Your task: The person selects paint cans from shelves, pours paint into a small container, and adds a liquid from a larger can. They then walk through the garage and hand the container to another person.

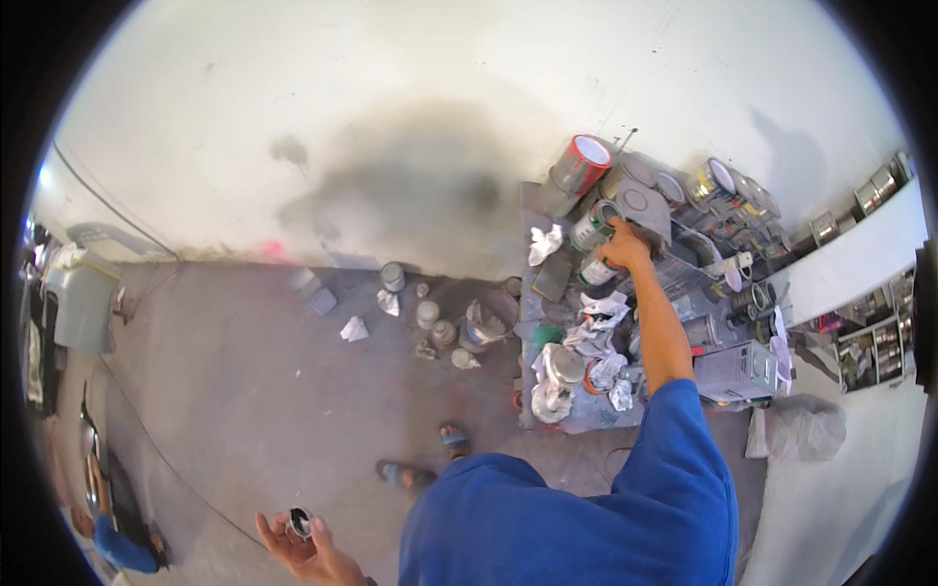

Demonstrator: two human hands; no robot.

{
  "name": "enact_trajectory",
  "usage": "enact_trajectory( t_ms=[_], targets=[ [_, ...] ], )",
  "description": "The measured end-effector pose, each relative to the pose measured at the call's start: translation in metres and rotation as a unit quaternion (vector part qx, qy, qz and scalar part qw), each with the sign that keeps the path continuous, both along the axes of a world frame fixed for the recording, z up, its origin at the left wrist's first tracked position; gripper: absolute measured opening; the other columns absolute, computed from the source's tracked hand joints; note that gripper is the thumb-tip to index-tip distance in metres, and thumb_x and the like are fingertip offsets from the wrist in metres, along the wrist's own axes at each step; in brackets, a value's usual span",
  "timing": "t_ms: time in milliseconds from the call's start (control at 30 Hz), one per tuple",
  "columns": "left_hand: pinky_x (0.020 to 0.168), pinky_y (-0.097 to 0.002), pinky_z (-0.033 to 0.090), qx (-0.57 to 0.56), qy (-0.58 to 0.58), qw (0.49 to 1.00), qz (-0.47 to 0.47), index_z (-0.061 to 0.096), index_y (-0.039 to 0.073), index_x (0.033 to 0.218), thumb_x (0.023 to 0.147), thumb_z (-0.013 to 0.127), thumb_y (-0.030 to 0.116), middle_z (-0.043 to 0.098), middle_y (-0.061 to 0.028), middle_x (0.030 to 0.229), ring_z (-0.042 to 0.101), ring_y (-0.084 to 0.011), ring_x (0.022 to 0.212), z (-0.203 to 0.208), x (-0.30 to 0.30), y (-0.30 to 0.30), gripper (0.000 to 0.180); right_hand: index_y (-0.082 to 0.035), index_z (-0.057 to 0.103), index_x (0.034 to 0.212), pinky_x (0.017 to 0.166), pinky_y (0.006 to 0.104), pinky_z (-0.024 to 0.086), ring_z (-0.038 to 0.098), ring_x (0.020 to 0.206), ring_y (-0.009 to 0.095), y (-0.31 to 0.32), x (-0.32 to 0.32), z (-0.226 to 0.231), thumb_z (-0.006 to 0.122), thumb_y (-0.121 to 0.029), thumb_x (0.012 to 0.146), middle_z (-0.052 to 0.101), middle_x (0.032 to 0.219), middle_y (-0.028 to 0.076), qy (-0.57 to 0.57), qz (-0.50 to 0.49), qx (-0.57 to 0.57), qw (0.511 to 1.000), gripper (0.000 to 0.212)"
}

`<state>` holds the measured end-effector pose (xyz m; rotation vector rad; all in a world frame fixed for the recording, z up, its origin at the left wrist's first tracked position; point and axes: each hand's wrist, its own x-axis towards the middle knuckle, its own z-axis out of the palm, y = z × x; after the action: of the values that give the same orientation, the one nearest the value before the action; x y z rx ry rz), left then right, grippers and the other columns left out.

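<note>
My left hand (pixel 311 554) is low in the view. Between its thumb and fingers sits a small round cup (pixel 300 522) with a pale rim and dark inside. On the right, my outstretched right hand (pixel 625 246) reaches over a cluttered table (pixel 532 327). Its fingers are bent at the rim of a green-and-white can (pixel 588 230), which it grips; the palm side is hidden. A second green-and-white can (pixel 594 271) lies just below that hand. Near them are a red-streaked can (pixel 583 164) and a crumpled white paper (pixel 545 244).
Several dirty pots and cups (pixel 444 333) stand on the floor left of the table. Beside its right end are a rectangular metal tin (pixel 743 371) and a plastic bag (pixel 806 428). A cable (pixel 176 467) crosses the floor. Another person (pixel 122 542) is at the far left.
</note>
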<state>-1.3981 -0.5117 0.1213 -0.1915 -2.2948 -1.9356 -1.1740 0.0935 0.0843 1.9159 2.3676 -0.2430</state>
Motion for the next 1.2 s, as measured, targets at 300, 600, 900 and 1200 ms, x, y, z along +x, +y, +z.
enact_trajectory(
  t_ms=[300,600,900,1200],
  targets=[
    [0.056,-0.0205,0.043,0.016,0.029,0.999,0.001,0.039,0.001,0.147,0.079,0.073,0.004,0.055,-0.0054,0.114,0.056,-0.0098,0.086,-0.005,-0.010,-0.016,0.076,-0.015,0.048,0.141,0.104,0.0562,0.042,0.041,0.132,0.046,-0.022,-0.011,-0.038,0.069,-0.028,0.081,0.042,0.145,0.020,-0.042,-0.003,0.209,0.977,0.065],
    [0.053,-0.0196,0.043,0.027,0.030,0.999,-0.029,0.036,0.001,0.148,0.080,0.073,0.002,0.057,-0.0075,0.114,0.057,-0.0092,0.084,-0.019,-0.035,-0.028,0.077,-0.003,0.062,0.122,0.100,0.0513,0.042,0.049,0.120,0.045,-0.126,0.008,-0.056,0.071,-0.019,0.080,0.051,0.133,0.026,0.123,0.162,0.359,0.911,0.046],
    [0.070,-0.0225,0.051,0.003,0.054,0.997,-0.050,0.030,-0.004,0.149,0.079,0.071,-0.004,0.057,-0.0124,0.121,0.061,-0.0144,0.096,-0.024,-0.079,-0.056,0.081,0.000,0.064,0.107,0.097,0.0478,0.043,0.055,0.111,0.041,-0.278,0.026,-0.108,0.067,-0.009,0.079,0.062,0.113,0.022,0.196,0.107,0.248,0.943,0.029],
    [0.079,-0.0263,0.051,0.043,0.074,0.991,-0.102,0.025,-0.007,0.150,0.079,0.070,-0.006,0.056,-0.0177,0.125,0.061,-0.0176,0.098,-0.034,-0.129,-0.084,0.084,-0.001,0.066,0.102,0.088,0.0427,0.048,0.062,0.100,0.036,-0.362,0.030,-0.116,0.066,-0.004,0.079,0.065,0.105,0.018,0.163,0.093,0.219,0.958,0.023]
  ],
)
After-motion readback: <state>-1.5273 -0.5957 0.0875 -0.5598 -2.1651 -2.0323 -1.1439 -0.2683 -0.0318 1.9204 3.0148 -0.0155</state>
